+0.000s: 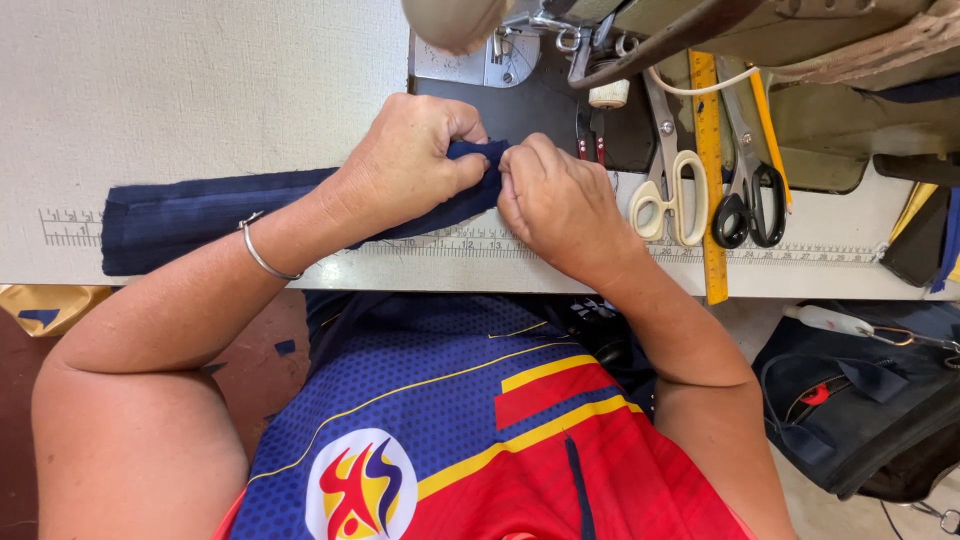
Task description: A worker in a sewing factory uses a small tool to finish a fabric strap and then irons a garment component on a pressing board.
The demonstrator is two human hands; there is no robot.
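- So, navy fabric strip (200, 215) lay flat across the sewing table (200, 90), its right end bunched just below the sewing machine (520, 50).
- Left hand (405, 160) was curled, fingers pinching that end.
- Right hand (560, 200) pinched the same fold, knuckles touching the left.
- Cream-handled scissors (668, 190), yellow ruler (708, 170) and black-handled scissors (748, 190) sat just right of my hands.

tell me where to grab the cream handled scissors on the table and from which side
Take the cream-handled scissors by their finger loops, coming from the near table edge. They lie flat with the loops toward the person and the blades pointing away toward the sewing machine, so the handles are the safe, open end. The yellow ruler crowds their right side; the right hand sits just left.
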